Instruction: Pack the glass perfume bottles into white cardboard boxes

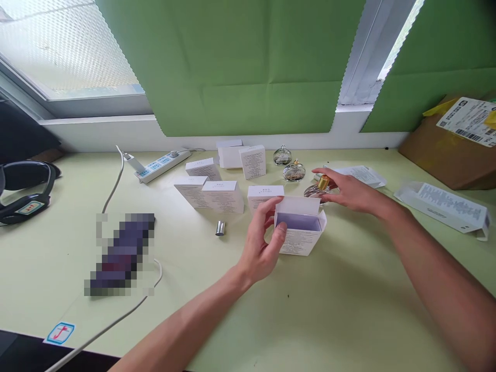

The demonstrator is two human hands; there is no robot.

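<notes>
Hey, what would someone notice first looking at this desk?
Mid-desk, the left hand holds an open white carton, flap up. Just behind it, the right hand grips a gold-capped glass bottle. More white boxes and two small glass bottles cluster toward the green-papered window.

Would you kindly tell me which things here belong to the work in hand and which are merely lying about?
In hand:
left hand holding the open white box
right hand on the gold-capped bottle

Lying about:
closed white boxes
two other glass bottles
silver cap
power strip
headphones
cardboard parcel
</notes>
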